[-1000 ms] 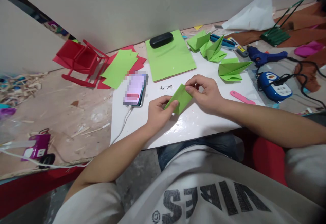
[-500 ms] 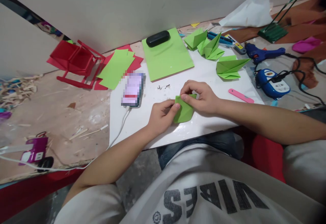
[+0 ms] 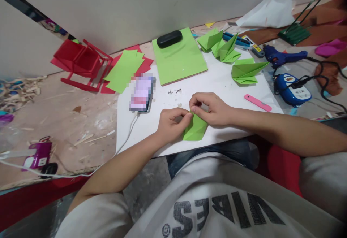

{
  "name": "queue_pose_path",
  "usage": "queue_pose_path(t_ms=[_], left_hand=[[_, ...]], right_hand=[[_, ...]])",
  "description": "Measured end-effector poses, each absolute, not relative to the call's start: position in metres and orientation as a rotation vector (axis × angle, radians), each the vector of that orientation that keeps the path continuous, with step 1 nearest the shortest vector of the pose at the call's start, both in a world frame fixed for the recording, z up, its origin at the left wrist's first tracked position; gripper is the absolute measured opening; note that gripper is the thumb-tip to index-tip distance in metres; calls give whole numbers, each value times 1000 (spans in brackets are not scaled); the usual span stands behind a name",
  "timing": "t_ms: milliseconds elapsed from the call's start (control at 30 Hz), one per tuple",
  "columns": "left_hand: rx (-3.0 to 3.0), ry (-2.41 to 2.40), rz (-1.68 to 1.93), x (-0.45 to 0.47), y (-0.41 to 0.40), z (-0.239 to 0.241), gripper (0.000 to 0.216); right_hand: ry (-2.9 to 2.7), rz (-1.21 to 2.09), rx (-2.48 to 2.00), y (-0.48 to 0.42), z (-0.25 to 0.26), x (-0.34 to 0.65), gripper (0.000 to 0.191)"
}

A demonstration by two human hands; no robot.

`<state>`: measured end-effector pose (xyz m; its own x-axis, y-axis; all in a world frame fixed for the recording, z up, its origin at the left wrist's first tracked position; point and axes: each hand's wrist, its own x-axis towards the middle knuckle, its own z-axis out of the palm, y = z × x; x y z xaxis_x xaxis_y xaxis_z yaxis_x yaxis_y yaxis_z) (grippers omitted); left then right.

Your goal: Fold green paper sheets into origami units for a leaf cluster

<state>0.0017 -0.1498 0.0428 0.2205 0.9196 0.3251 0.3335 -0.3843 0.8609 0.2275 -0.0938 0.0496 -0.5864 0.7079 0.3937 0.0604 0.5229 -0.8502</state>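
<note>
A folded piece of green paper (image 3: 195,130) lies on the white board (image 3: 217,82) near its front edge. My left hand (image 3: 170,123) pinches its upper left edge with closed fingers. My right hand (image 3: 210,108) grips its top from the right, fingers curled over the paper. The two hands meet at the paper's top corner, which they partly hide.
Behind my hands lie a phone (image 3: 141,92) on a white cable, a stack of green sheets (image 3: 179,59) with a black case (image 3: 169,38) on it, several folded green shapes (image 3: 245,71), a pink strip (image 3: 257,102), a blue glue gun (image 3: 283,56) and a red paper chair (image 3: 81,64).
The green paper has been turned and brought nearer to me, down onto the board. Both hands came along with it and now press together at its top.
</note>
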Motion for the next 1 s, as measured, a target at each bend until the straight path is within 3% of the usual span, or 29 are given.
queue_pose_path(t_ms=[267, 400, 633, 1000], left_hand=[[1873, 1184, 1141, -2, -144, 44, 46], [1886, 1185, 1192, -3, -143, 44, 41], [1887, 1217, 1248, -3, -147, 46, 52], [1831, 1309, 1253, -1, -144, 46, 37]], right_hand=[[-1832, 968, -805, -69, 54, 237, 46], [-1770, 946, -829, -60, 54, 237, 54], [-1562, 1144, -824, -56, 51, 237, 71], [-1551, 1000, -847, -61, 51, 240, 61]])
